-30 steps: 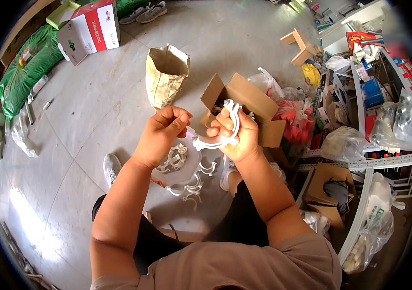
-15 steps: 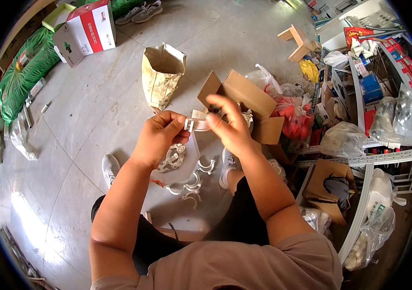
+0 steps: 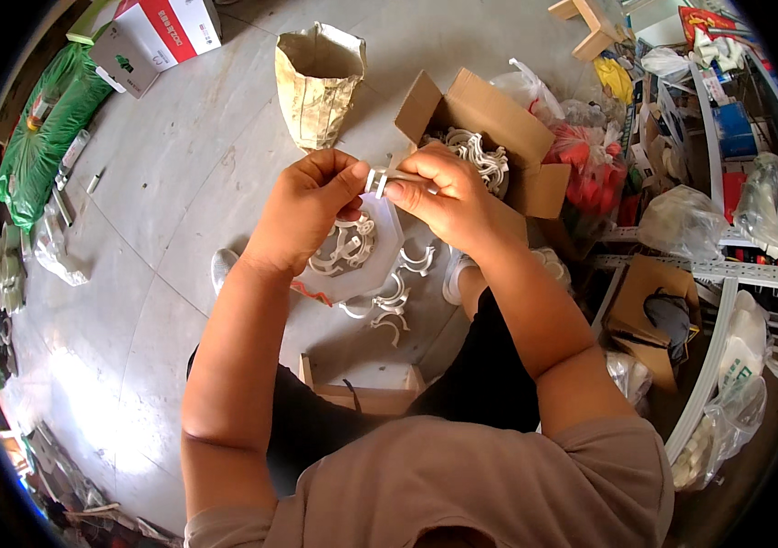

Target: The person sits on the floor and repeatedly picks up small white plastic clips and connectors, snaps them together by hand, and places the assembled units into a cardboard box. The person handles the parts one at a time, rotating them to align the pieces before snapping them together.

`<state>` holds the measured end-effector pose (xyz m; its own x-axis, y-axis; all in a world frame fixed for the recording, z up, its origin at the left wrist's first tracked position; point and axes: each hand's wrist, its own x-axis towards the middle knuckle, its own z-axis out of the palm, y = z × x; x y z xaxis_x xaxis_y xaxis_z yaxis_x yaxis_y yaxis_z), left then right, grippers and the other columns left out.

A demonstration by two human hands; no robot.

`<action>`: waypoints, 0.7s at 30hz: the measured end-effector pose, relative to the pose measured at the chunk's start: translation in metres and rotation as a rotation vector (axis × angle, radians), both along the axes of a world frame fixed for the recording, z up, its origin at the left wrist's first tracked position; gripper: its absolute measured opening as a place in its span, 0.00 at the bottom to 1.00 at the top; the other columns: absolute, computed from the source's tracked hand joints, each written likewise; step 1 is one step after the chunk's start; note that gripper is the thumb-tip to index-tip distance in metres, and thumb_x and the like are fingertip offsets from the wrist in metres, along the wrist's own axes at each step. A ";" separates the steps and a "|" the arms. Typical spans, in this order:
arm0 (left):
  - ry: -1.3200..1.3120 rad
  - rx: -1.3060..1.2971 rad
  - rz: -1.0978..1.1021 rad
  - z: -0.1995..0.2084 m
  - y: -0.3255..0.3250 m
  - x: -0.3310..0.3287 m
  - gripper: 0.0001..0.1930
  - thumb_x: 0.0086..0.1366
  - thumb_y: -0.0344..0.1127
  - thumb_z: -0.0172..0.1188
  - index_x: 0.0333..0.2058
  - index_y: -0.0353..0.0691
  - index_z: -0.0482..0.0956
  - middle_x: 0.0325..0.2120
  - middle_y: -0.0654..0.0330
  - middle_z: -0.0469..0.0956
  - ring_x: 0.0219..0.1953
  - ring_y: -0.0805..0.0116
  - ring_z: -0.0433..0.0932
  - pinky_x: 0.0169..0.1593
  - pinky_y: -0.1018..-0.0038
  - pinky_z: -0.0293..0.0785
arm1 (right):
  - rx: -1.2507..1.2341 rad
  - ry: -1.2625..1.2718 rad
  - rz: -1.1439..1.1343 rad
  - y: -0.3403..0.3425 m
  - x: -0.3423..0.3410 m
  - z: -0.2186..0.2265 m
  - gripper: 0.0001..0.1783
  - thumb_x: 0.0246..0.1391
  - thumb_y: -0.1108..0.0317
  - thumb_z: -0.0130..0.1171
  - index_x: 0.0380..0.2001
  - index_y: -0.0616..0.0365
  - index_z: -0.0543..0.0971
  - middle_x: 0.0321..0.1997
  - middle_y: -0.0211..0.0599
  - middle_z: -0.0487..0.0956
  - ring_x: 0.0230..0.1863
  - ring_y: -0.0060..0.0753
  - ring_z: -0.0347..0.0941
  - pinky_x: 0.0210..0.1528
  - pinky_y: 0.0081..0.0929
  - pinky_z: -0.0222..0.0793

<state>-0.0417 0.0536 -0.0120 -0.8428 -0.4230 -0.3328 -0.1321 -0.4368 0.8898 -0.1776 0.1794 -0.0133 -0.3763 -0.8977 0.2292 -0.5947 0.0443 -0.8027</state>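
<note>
My left hand (image 3: 309, 203) pinches one end of a white plastic pipe clamp (image 3: 377, 181) between thumb and fingers. My right hand (image 3: 448, 194) is closed on the clamp's other side, covering much of it. Below them, a pale many-sided tray (image 3: 387, 245) on the floor holds several white pipe clamps (image 3: 352, 247). More loose clamps (image 3: 393, 294) lie beside it, towards my right foot. Beyond my right hand stands an open cardboard box (image 3: 535, 190) with a heap of white clamps (image 3: 478, 157) in it.
A worn, open-topped bag (image 3: 318, 100) stands beyond my hands. On the right, metal shelving (image 3: 745, 272) is crowded with plastic bags and boxes. A green plastic bundle (image 3: 47, 137) and a white-red carton (image 3: 156, 41) lie at far left. A wooden stool (image 3: 362, 399) shows between my legs.
My right hand, its fingers raised and blurred before, has closed on the clamp. The clamp is turned and more hidden. The whole view has shifted, with floor things appearing higher and further right.
</note>
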 end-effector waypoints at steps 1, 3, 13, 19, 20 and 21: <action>0.015 -0.014 -0.008 -0.002 0.000 0.001 0.09 0.60 0.37 0.53 0.30 0.35 0.71 0.20 0.67 0.69 0.23 0.80 0.67 0.29 0.83 0.66 | 0.005 -0.052 -0.022 0.001 0.001 -0.001 0.16 0.45 0.59 0.60 0.23 0.64 0.74 0.19 0.34 0.70 0.24 0.24 0.66 0.27 0.22 0.59; 0.044 -0.042 -0.008 -0.004 0.000 0.001 0.09 0.61 0.36 0.53 0.29 0.35 0.71 0.20 0.67 0.69 0.23 0.80 0.67 0.29 0.83 0.66 | 0.052 -0.340 -0.028 0.000 0.005 0.002 0.16 0.47 0.58 0.59 0.23 0.63 0.75 0.21 0.32 0.71 0.25 0.21 0.66 0.27 0.21 0.60; 0.052 -0.101 0.118 -0.006 0.008 0.000 0.12 0.63 0.40 0.49 0.35 0.35 0.72 0.25 0.65 0.70 0.27 0.78 0.67 0.33 0.81 0.67 | 0.103 -1.009 -0.009 -0.004 0.001 -0.014 0.15 0.50 0.56 0.55 0.28 0.59 0.76 0.27 0.28 0.74 0.29 0.17 0.66 0.33 0.16 0.59; 0.078 0.107 0.329 0.003 -0.013 0.009 0.12 0.63 0.39 0.47 0.41 0.39 0.71 0.32 0.65 0.70 0.32 0.76 0.68 0.36 0.80 0.66 | 0.347 -0.723 -0.433 0.003 -0.075 -0.099 0.16 0.47 0.56 0.56 0.31 0.59 0.75 0.28 0.30 0.74 0.28 0.24 0.68 0.31 0.24 0.63; 0.111 0.157 0.370 0.004 -0.015 0.012 0.11 0.63 0.38 0.47 0.40 0.39 0.72 0.31 0.66 0.70 0.31 0.76 0.68 0.35 0.80 0.67 | 0.426 -0.440 -0.422 0.015 -0.100 -0.118 0.18 0.45 0.58 0.57 0.34 0.62 0.74 0.29 0.33 0.75 0.29 0.27 0.69 0.33 0.25 0.64; 0.119 0.186 0.388 0.004 -0.018 0.014 0.11 0.63 0.37 0.47 0.40 0.40 0.72 0.30 0.66 0.70 0.30 0.77 0.68 0.35 0.80 0.67 | 0.380 -0.151 -0.536 0.026 -0.118 -0.139 0.19 0.44 0.61 0.57 0.37 0.64 0.72 0.32 0.40 0.76 0.33 0.33 0.71 0.36 0.30 0.65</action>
<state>-0.0275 0.0358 -0.0079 -0.6702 -0.6578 -0.3437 0.1717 -0.5879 0.7905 -0.2959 0.2051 -0.1519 -0.7956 -0.5855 -0.1555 -0.2941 0.5976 -0.7459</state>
